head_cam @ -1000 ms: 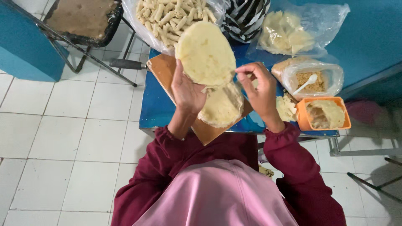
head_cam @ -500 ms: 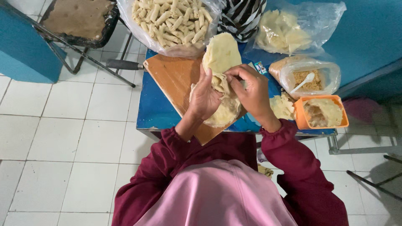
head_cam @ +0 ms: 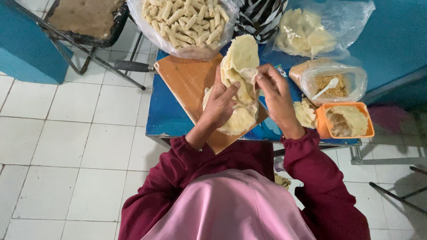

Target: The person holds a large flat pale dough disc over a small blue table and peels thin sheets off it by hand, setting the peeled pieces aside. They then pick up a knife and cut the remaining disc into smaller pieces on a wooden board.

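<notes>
Above a wooden board [head_cam: 187, 84] on a small blue surface [head_cam: 162, 115], a person in dark red sleeves is working a thin, pale round wrapper [head_cam: 242, 58] with both hands. The left hand [head_cam: 220, 104] is closing on the wrapper's lower part, thumb across the front and fingers behind it. The right hand [head_cam: 275, 95] is pinching the wrapper's near edge between fingertips and thumb. A second ago the wrapper was hanging open and flat from the raised left hand; now it is being folded in on itself, its top flap standing up and its middle creasing, so the rolling looks to be under way. Under the hands, a stack of more wrappers [head_cam: 238, 120] is lying on the board. Behind the board, a clear bag of finished rolls [head_cam: 184, 20] is sitting. To the right are a bag with crumbs and a white spoon [head_cam: 333, 84] and an orange tub [head_cam: 344, 121] of pale filling.
</notes>
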Demonstrator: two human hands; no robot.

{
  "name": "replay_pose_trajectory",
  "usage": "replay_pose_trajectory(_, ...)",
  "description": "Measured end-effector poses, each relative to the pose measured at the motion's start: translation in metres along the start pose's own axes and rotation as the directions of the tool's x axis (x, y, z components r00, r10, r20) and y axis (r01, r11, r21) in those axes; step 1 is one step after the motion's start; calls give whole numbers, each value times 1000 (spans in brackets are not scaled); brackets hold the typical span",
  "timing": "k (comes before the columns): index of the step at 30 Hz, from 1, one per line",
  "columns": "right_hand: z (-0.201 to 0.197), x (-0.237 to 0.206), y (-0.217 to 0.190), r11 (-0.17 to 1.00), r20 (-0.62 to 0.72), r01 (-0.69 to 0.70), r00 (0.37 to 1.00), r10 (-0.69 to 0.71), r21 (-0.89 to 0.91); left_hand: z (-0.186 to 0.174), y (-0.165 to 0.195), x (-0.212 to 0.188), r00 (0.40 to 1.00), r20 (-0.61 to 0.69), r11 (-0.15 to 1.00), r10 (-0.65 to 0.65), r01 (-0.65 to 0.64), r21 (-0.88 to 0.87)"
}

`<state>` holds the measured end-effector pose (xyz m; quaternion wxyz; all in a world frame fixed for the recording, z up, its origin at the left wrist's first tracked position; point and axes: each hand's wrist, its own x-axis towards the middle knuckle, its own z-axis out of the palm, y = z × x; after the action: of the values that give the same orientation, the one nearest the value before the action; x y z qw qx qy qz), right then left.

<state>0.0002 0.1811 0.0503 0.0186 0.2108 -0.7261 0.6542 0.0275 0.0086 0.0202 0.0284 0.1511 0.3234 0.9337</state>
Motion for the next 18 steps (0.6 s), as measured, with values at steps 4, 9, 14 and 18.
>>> replay_pose_trajectory(4,25,-2,3,909,-166,129,964,-209,-395,3,-4,-1,997,-1,965,77,-75,250)
replay_pose_trajectory(9,34,-2,-7,820,-80,321,912,-403,-475,4,4,-5,981,92,839,173,-195,507)
replay_pose_trajectory(14,19,8,-6,751,-175,218,897,-405,-623,5,16,-9,997,31,918,75,-81,388)
replay_pose_trajectory(18,6,11,-4,988,-240,-13,970,51,156,2,25,-10,1000,-1,987,-22,22,159)
